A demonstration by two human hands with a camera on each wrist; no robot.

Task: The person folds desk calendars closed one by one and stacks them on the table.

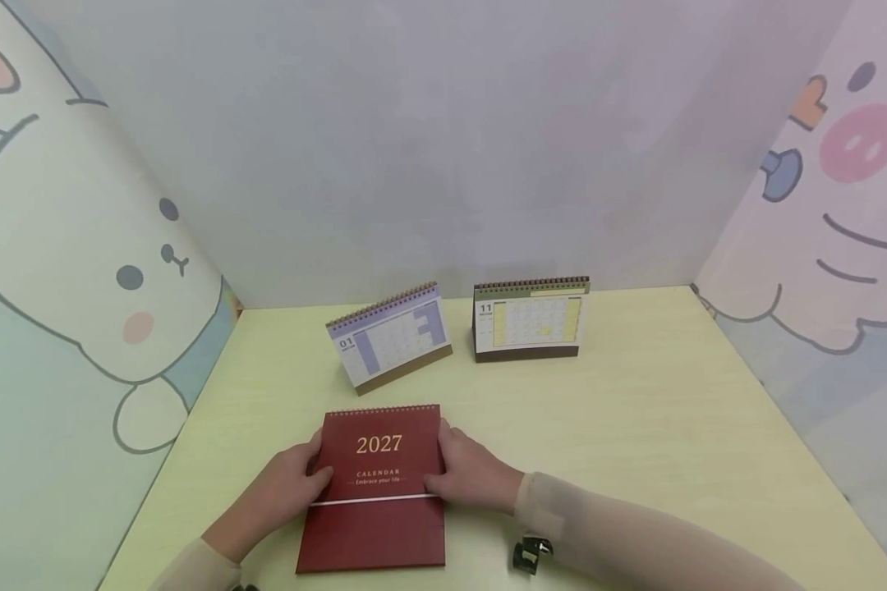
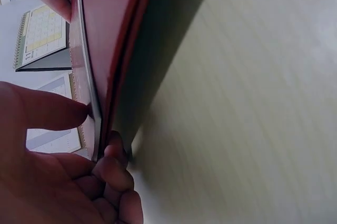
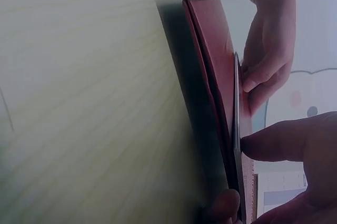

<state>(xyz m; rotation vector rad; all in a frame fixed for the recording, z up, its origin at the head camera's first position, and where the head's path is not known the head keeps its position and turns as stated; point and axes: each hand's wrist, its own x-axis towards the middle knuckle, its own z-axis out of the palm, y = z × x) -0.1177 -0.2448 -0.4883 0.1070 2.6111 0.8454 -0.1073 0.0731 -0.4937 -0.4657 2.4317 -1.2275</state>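
A dark red desk calendar (image 1: 380,460) marked 2027 is held folded flat, its spiral binding along the far edge. My left hand (image 1: 288,484) grips its left side, thumb on the cover and fingers curled underneath, as the left wrist view shows. On the opposite side my right hand (image 1: 476,468) pinches it the same way, thumb on the front. The right wrist view shows the calendar (image 3: 216,66) edge-on, a shadow lying on the table beside it. Below the cover's pale lower edge, a plain red flap extends toward me.
Behind the red calendar, a purple-and-white desk calendar (image 1: 392,341) stands turned at an angle. To its right stands a yellow-and-green desk calendar (image 1: 528,322). All are on a pale yellow table (image 1: 673,410), with a plain wall behind and cartoon-printed panels at both sides.
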